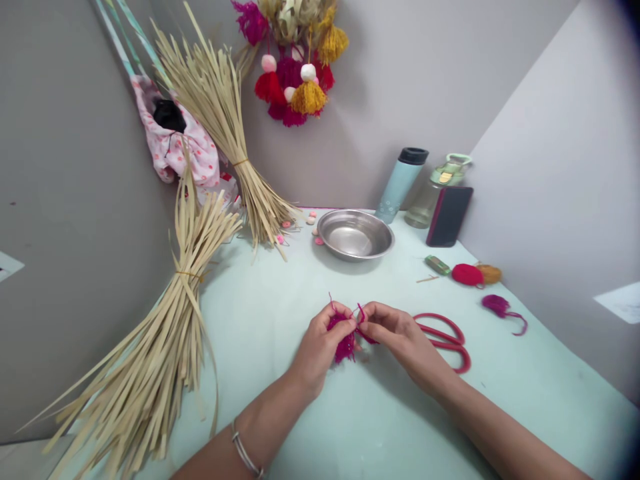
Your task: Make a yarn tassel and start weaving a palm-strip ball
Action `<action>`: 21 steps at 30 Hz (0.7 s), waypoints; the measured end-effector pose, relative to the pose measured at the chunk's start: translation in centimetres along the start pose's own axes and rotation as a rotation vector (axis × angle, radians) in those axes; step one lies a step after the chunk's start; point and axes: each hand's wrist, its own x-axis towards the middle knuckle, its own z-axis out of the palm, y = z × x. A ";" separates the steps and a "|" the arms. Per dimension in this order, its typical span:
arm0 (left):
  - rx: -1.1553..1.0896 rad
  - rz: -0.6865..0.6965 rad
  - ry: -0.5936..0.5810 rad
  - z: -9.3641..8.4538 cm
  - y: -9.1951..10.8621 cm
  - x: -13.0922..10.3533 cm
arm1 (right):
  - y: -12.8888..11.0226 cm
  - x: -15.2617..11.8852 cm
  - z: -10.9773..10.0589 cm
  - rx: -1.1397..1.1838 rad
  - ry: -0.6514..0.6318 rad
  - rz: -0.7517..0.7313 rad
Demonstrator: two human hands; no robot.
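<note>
**Where two pinches meet, the magenta yarn gets close finger work**

Since I have only the head camera, I judge the step from the fingertips: it looks like tying or tightening a strand on the small bunch of yarn, over the front middle of the pale table. The left hand is nearly closed, thumb and forefinger pinching the bunch, frayed ends showing beneath. The right hand, close against it, pinches a thin strand; whether a knot sits there I cannot tell, as the fingers cover it. To my mind, the next move calls for a firm left hold and a light, exact pull from the right.

Around this, from the left, I see a lower sheaf of dry strips fanned over the table edge, a spotted bag, an upper sheaf, hanging tassels, a metal bowl and a blue tumbler. The red-handled scissors lie just beside the right hand, partly hidden by it; a wide outward pull could bump them. Further right, a leaning phone, a red yarn ball and a magenta hank leave the hands free.
</note>
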 end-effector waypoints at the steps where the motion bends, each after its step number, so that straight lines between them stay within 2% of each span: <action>1: -0.001 0.003 0.005 0.0 0.0 0.0 | 0.1 0.0 0.0 -0.006 0.000 -0.006; 8: 0.073 -0.019 0.020 -0.1 -0.1 0.0 | 0.2 -0.1 -0.1 0.012 0.017 0.033; 21: -0.163 0.060 -0.100 -0.4 0.1 0.2 | -0.1 -0.2 0.2 0.039 0.004 0.038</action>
